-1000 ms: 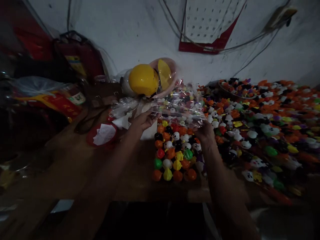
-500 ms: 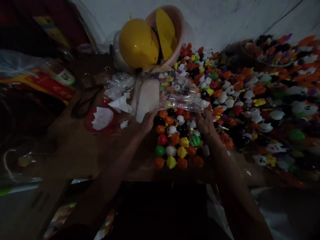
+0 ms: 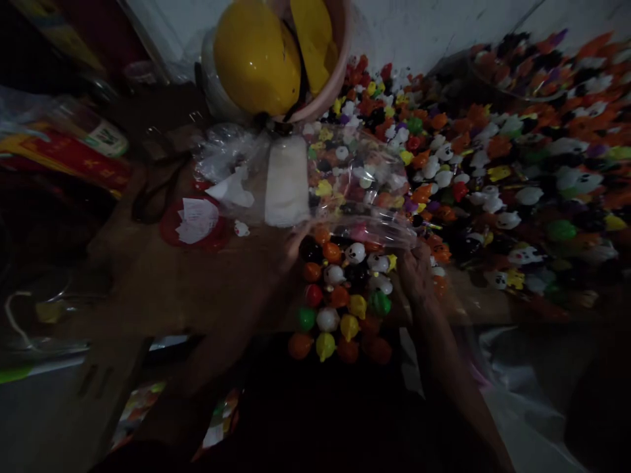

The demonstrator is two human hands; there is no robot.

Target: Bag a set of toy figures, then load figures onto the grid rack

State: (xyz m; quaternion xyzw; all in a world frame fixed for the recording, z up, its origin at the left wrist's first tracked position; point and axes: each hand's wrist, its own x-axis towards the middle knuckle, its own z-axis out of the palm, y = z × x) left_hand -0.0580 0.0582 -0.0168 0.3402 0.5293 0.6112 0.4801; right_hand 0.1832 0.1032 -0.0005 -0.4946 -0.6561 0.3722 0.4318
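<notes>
My right hand [image 3: 414, 266] is closed on the right side of a clear plastic bag [image 3: 379, 230], at the edge nearest me. My left hand [image 3: 294, 244], dim and smeared, grips the bag's left side. Small round toys in orange, white, yellow, green, red and black lie in rows between my forearms, among them a green toy [image 3: 380, 303] and a yellow toy [image 3: 350, 326]. The lowest row reaches past the table's front edge. What holds these rows together I cannot make out. More toys show through the bag, behind its gathered edge.
A large heap of small toys [image 3: 493, 197] covers the right side. At the back stands a pink bucket [image 3: 342, 59] beside a yellow rounded object [image 3: 256, 59]. Left of the bag are a white block [image 3: 286, 184], crumpled plastic [image 3: 221, 154] and a red dish [image 3: 170, 226] with paper.
Both hands have come towards me with the bag's edge. The rows of toys have slid the same way, over the table's edge. More toys show behind the plastic. The view has shifted.
</notes>
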